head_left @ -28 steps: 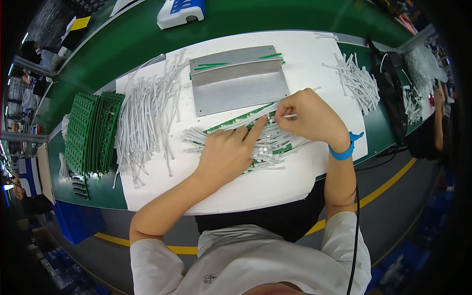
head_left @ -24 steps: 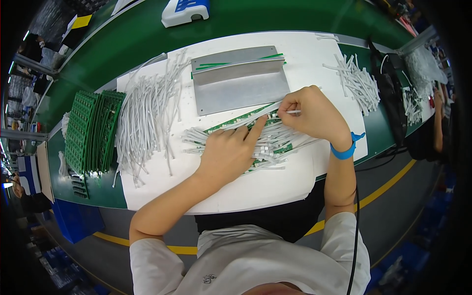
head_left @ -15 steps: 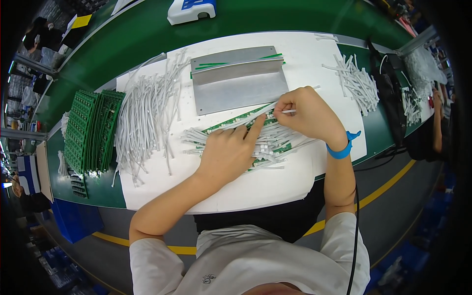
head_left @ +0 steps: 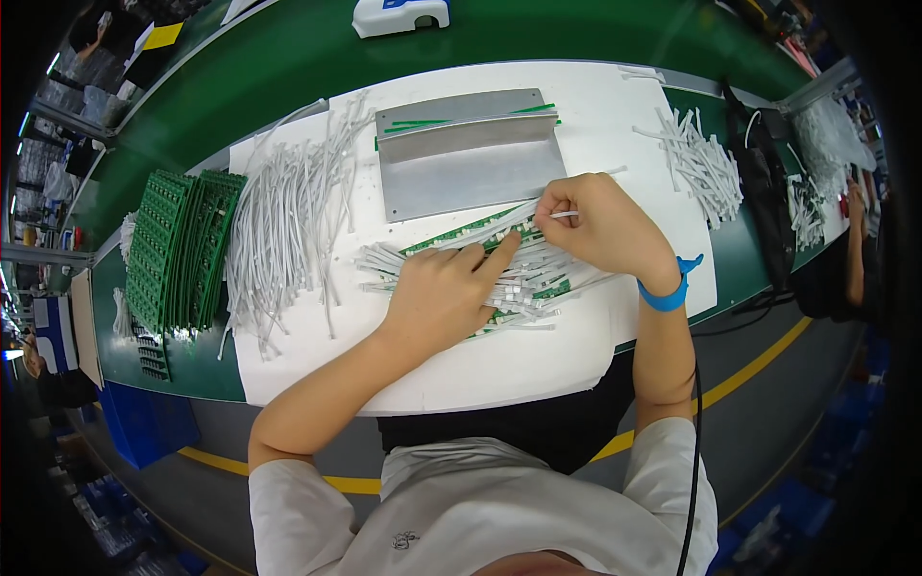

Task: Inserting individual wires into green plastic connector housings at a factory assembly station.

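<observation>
Green circuit boards (head_left: 461,233) lie in front of me on the white sheet, and many white cables with small white connectors (head_left: 523,288) are spread over them. My left hand (head_left: 444,288) rests palm down on these cables and boards. Its index finger stretches to the right and touches the board near a row of connectors. Just right of that fingertip, my right hand (head_left: 605,228) pinches a white cable (head_left: 565,214) between thumb and fingers; the cable's far end is hidden by the hand. A blue wrist strap (head_left: 665,291) circles my right wrist.
Beyond my hands stands a grey metal fixture (head_left: 471,178) holding narrow green boards (head_left: 423,124). Loose white cables (head_left: 293,206) are heaped left, beside stacked green boards (head_left: 182,254). Another cable pile (head_left: 699,163) lies right, near a black bag (head_left: 764,192). A black cord (head_left: 696,451) hangs by my right arm.
The view has shifted slightly. Both hands stay almost in place, the left index finger still on the board and the right hand still pinching the cable.
</observation>
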`<state>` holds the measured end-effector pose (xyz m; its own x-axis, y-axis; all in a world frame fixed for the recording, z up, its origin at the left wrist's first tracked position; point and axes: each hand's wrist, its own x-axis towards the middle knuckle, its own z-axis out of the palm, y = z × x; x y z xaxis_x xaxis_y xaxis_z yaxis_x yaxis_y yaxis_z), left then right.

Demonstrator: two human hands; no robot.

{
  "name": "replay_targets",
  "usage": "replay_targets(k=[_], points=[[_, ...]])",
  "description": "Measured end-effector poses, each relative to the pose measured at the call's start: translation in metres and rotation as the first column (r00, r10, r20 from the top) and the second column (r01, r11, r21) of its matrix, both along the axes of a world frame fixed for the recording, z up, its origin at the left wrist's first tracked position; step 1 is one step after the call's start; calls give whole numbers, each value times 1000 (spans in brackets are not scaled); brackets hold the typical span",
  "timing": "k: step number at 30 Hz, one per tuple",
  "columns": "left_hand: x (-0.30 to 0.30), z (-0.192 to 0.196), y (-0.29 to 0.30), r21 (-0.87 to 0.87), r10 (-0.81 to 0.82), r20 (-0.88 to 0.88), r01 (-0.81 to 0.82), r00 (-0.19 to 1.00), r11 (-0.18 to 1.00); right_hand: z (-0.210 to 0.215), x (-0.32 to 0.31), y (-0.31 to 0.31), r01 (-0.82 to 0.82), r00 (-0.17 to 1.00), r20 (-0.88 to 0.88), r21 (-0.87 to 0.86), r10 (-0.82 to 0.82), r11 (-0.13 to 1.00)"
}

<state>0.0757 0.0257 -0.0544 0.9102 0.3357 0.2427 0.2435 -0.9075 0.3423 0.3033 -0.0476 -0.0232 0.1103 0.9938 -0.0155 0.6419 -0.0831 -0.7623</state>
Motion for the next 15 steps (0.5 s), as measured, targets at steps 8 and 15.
replay_targets(k=[8, 15], points=[[2, 1, 0, 1, -3, 1, 3, 1000, 1000, -4, -5, -2, 106, 994, -10, 67, -105, 992], [0, 1, 0, -2, 7, 7, -7, 1000, 1000, 0, -4, -2, 141, 990, -9, -34, -142, 989]])
